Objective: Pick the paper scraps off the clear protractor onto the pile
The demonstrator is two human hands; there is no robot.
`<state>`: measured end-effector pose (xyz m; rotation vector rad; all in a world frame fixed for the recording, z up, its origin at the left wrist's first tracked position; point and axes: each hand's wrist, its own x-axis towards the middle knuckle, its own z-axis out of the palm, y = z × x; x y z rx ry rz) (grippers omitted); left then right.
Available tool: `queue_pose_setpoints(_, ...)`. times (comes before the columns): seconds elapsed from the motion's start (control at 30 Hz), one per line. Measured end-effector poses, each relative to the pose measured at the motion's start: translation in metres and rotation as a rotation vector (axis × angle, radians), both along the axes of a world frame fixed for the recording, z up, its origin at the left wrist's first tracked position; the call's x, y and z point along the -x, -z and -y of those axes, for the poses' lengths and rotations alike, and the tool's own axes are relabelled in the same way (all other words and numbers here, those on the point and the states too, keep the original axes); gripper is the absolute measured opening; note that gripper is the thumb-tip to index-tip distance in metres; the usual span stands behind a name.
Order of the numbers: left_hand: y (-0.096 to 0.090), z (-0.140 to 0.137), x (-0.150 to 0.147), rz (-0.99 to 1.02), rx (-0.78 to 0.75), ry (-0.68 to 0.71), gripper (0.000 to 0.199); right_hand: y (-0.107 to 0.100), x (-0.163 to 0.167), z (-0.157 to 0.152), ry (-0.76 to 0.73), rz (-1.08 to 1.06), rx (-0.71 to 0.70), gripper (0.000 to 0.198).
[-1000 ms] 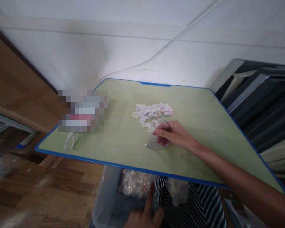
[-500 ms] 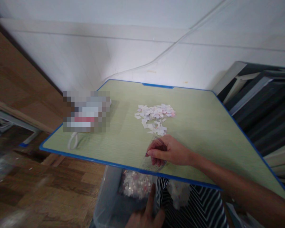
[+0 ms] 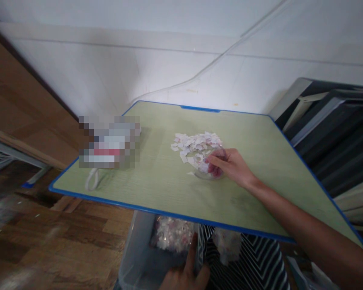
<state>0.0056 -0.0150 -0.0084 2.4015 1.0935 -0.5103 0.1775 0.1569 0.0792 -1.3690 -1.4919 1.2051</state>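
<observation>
My right hand (image 3: 225, 163) is closed on a clear, see-through plastic piece (image 3: 204, 174) with a curved edge; its exact kind I cannot make out. It hovers at the near right side of a loose pile of small white paper slips (image 3: 196, 143), some with pink marks. The plastic overlaps the nearest slips in view. Below the table edge, my left hand (image 3: 184, 278) has its index finger stretched forward along the right side of a translucent plastic bin (image 3: 130, 257), holding nothing that I can see. Small shiny clear pieces (image 3: 174, 235) lie heaped in the bin.
The pale green table (image 3: 109, 193) has a blue rim. A blurred-out object with a white loop (image 3: 92, 180) sits at its left. Dark folded panels (image 3: 335, 125) lean on the right, and a cardboard box (image 3: 27, 104) stands left. A whitish bag (image 3: 226, 243) rests on my striped lap.
My right hand has moved from the table's near edge up and slightly right to the paper slips, carrying the clear plastic piece. My left hand has stayed nearly still.
</observation>
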Motion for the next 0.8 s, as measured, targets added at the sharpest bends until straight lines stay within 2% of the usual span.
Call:
queue_pose_setpoints(0.07,-0.001,0.0,0.0,0.001,0.005,0.006,0.037,0.0,0.0,0.0,-0.03,-0.039,-0.006,0.024)
queue_pose_setpoints(0.2,-0.002,0.0,0.0,0.0,0.011,0.016,0.039,-0.002,0.001,0.0,0.083,0.003,-0.07,0.027)
queue_pose_setpoints(0.37,-0.001,0.001,0.0,0.031,-0.025,0.0,0.038,-0.004,-0.002,0.0,-0.008,-0.042,0.013,0.019)
queue_pose_setpoints(0.57,-0.003,0.0,0.0,0.028,-0.012,0.004,0.037,-0.004,-0.006,-0.003,0.089,0.016,-0.052,0.022)
queue_pose_setpoints(0.73,-0.005,-0.001,0.0,0.024,0.017,0.013,0.038,-0.01,-0.003,0.0,-0.054,0.071,0.053,0.021)
queue_pose_setpoints(0.8,-0.005,-0.001,0.0,0.023,0.018,0.016,0.037,-0.01,-0.003,0.0,-0.062,0.045,0.052,0.02)
